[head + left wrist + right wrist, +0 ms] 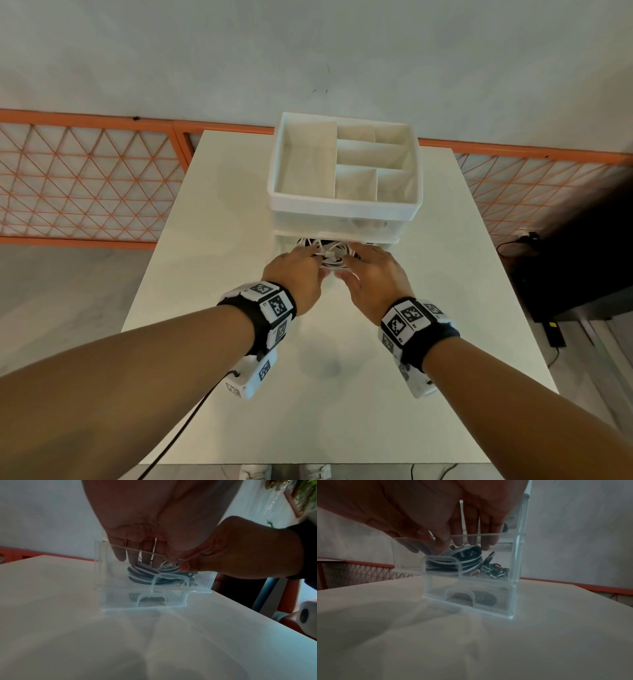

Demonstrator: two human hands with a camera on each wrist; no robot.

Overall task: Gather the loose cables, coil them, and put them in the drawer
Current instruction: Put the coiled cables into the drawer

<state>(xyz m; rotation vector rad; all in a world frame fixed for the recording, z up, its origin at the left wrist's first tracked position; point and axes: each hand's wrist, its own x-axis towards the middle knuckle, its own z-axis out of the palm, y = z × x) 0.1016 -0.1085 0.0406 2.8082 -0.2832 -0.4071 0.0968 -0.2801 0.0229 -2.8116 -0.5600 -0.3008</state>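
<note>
A coil of white and dark cables (pixel 330 255) (pixel 147 574) (pixel 462 559) sits in the pulled-out clear drawer (pixel 111 577) (pixel 515 555) of a small organiser. My left hand (pixel 298 270) (pixel 142 555) reaches down into the drawer. Its fingers lie on the coil's top and its thumb on the near side. My right hand (pixel 370 270) (pixel 467 539) holds the same coil from the right, thumb in front and fingers on top. Both hands hide much of the coil in the head view.
The organiser's white top tray (pixel 342 207) has several bare compartments. Small dark connectors (pixel 494 570) lie in the drawer to the right of the coil. A lower clear drawer (pixel 150 600) is closed with something dark inside. The organiser stands on a white table (pixel 205 240) with an orange railing (pixel 85 178) behind.
</note>
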